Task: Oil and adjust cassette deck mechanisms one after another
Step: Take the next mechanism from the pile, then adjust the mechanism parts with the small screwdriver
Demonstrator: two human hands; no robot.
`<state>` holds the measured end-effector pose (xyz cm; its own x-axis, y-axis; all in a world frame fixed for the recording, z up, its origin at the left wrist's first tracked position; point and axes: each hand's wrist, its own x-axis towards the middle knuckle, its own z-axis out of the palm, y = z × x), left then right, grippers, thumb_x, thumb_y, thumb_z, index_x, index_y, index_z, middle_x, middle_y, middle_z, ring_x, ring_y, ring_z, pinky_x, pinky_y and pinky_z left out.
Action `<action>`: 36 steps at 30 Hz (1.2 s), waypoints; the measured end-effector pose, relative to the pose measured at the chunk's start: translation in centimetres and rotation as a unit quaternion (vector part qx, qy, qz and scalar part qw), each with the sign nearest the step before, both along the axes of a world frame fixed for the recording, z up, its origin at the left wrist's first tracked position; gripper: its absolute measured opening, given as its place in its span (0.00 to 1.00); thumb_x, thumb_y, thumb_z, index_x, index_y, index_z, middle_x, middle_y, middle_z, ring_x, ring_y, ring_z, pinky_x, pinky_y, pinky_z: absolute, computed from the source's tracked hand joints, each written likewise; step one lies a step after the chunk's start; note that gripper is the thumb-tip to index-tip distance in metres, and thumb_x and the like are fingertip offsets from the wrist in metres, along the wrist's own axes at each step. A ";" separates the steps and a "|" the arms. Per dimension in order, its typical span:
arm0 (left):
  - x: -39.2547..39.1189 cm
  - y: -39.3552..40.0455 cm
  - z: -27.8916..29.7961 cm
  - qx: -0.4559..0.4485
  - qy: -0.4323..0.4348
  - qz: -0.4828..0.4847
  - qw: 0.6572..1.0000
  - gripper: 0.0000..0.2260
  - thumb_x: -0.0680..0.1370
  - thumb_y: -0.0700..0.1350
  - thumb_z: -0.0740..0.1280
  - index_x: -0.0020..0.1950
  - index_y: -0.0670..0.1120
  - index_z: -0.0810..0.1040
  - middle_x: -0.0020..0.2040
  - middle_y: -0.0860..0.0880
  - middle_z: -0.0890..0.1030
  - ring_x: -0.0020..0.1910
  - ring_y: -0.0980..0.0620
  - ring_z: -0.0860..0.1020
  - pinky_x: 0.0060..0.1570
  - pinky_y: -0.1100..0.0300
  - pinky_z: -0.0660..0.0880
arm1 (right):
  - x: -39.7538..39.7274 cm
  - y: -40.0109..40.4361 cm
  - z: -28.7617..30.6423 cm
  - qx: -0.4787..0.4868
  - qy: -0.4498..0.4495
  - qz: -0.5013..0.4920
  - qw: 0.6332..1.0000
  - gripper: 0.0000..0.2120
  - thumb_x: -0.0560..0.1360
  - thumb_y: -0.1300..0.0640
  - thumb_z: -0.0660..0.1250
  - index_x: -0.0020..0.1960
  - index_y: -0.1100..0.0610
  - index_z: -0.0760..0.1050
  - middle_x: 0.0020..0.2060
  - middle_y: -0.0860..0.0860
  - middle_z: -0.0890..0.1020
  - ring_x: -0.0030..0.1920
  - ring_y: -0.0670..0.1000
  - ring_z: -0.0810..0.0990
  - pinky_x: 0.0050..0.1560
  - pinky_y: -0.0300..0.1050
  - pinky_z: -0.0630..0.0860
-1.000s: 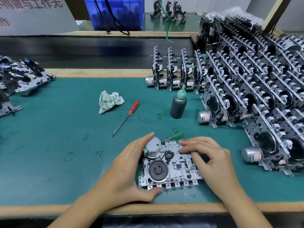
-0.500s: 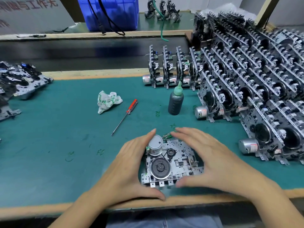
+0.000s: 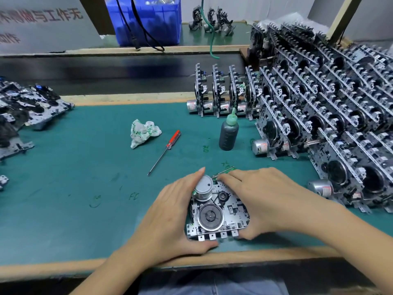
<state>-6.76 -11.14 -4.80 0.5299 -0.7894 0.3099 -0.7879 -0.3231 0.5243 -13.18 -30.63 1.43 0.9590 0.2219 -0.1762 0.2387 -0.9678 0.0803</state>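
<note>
- Far left of the green-matted table [image 3: 63, 188]: a loose heap of flat grey metal mechanisms [image 3: 27, 107], lying face-down; probably the finished pile, set out of the working area.
- Left of centre: a crumpled white rag with green print [image 3: 144, 133], then a thin screwdriver with a red handle [image 3: 164, 152] lying free, tip toward the person. Both sit near the work, likely kept within reach for wiping and adjusting.
- Left hand [image 3: 170, 218]: fingers curled round the left edge of the silver cassette deck mechanism [image 3: 217, 211], thumb at its near edge. Grasping it.
- That mechanism sits on the table near the front edge, flywheel and motor can facing up.
- Right hand [image 3: 261, 201]: wrapped over the right side, fingertips at the far edge, also grasping. The two-sided hold looks meant to steady or lift the unit.
- Behind: a dark oil bottle with a green nozzle [image 3: 228, 133], upright, untouched.
- Right: rows of upright stacked mechanisms [image 3: 329, 116], apparently awaiting their turn.
</note>
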 end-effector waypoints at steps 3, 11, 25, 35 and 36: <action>0.5 0.2 0.0 -0.079 0.105 0.018 0.991 0.53 0.60 0.69 0.72 0.76 0.54 0.50 0.73 0.57 0.62 0.70 0.60 0.65 0.67 0.67 0.62 | 0.1 -1.3 0.7 0.042 -0.016 -0.019 0.999 0.48 0.58 0.30 0.67 0.72 0.49 0.59 0.62 0.43 0.74 0.57 0.49 0.76 0.56 0.46 0.72; 2.7 -2.9 5.7 -0.267 0.592 -0.139 0.748 0.38 0.65 0.77 0.56 0.63 0.53 0.79 0.65 0.41 0.76 0.60 0.37 0.70 0.62 0.43 0.62 | 2.6 1.4 2.8 0.701 0.213 -0.020 0.681 0.19 0.61 0.38 0.75 0.48 0.45 0.82 0.47 0.38 0.83 0.52 0.38 0.80 0.54 0.34 0.74; 8.1 -2.6 2.2 -0.386 0.731 -0.328 0.457 0.50 0.67 0.74 0.55 0.74 0.34 0.60 0.71 0.32 0.66 0.69 0.34 0.65 0.71 0.40 0.43 | 4.8 0.3 -1.1 0.617 -0.180 -0.167 0.748 0.08 0.67 0.57 0.76 0.40 0.47 0.79 0.38 0.41 0.83 0.39 0.40 0.81 0.43 0.32 0.75; 8.9 -3.7 0.5 -0.385 0.744 -0.117 0.534 0.40 0.73 0.70 0.53 0.69 0.38 0.69 0.68 0.34 0.71 0.67 0.37 0.71 0.65 0.41 0.68 | 5.1 -0.7 -3.9 0.298 0.045 -0.015 0.953 0.06 0.76 0.48 0.67 0.46 0.50 0.76 0.42 0.43 0.76 0.46 0.43 0.71 0.47 0.40 0.68; 8.8 -4.0 0.3 -0.377 0.753 -0.105 0.529 0.40 0.74 0.70 0.52 0.68 0.38 0.71 0.67 0.34 0.71 0.66 0.37 0.72 0.64 0.41 0.70 | 4.9 -1.4 -3.5 0.384 0.108 -0.032 0.917 0.05 0.76 0.51 0.67 0.43 0.51 0.75 0.39 0.43 0.79 0.42 0.41 0.74 0.45 0.38 0.70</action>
